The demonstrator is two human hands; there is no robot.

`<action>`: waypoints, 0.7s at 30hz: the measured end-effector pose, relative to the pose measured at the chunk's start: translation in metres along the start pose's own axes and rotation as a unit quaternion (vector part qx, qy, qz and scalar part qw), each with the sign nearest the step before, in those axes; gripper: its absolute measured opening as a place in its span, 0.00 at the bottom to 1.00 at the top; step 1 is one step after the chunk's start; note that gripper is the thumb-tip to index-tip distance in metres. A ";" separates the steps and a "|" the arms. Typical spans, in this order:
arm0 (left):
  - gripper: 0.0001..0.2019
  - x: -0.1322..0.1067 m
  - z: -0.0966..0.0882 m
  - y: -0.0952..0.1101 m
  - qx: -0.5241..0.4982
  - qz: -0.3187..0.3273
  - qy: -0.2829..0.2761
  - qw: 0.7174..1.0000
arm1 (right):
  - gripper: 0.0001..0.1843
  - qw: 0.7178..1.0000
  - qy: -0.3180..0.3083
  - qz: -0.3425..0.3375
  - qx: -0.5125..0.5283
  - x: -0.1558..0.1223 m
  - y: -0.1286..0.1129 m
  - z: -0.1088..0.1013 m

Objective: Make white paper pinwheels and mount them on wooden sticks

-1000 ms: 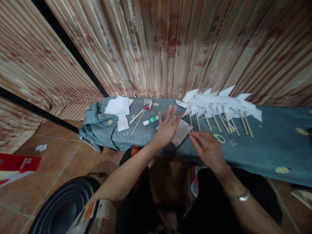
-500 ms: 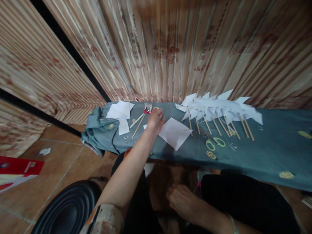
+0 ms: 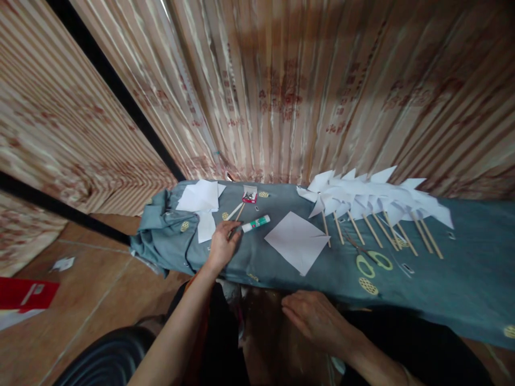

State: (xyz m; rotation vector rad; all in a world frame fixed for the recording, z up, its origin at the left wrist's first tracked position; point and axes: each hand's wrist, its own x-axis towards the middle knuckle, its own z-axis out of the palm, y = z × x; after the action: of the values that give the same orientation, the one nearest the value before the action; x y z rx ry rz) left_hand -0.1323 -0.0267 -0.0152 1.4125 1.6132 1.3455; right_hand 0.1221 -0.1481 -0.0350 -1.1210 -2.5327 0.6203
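My left hand point(image 3: 225, 242) is on the cloth-covered bench, its fingers closed over the lower part of a thin wooden stick point(image 3: 240, 212). Just right of those fingers lies a white and green glue stick point(image 3: 256, 223). A white pencil-like rod point(image 3: 235, 211) lies alongside the wooden stick. Further right is a square white sheet of paper point(image 3: 296, 242), turned cornerwise. In front of the bench, over my lap, hangs my right hand point(image 3: 311, 319); its fingers are loosely stretched and nothing shows in them.
White paper pinwheels point(image 3: 374, 195) on wooden sticks overlap at the right. Green-handled scissors point(image 3: 372, 261) lie before them. A small red box point(image 3: 249, 194) of metal bits stands near the back edge. Paper sheets point(image 3: 199, 197) lie at left. A black stool point(image 3: 108, 359) is on the floor.
My left hand has moved left and towards me, from over the glue stick to the wooden stick, so the glue stick now shows. My view has shifted slightly.
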 end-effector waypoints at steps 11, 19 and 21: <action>0.10 0.024 0.028 -0.019 0.332 0.124 -0.133 0.925 | 0.12 0.998 -0.035 -0.036 0.043 0.030 0.006 0.025; 0.09 -0.009 0.050 0.007 0.029 0.067 -0.172 0.982 | 0.12 0.890 0.161 0.191 0.381 0.043 0.031 -0.010; 0.09 -0.024 0.056 0.020 -0.019 0.065 -0.239 0.969 | 0.19 0.818 0.200 0.239 0.484 0.044 0.040 -0.014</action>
State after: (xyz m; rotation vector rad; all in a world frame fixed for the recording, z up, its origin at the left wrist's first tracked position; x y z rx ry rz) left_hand -0.0682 -0.0349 -0.0181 1.6857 1.1882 0.9926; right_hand 0.1245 -0.0870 -0.0381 -1.2435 -1.2260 1.3981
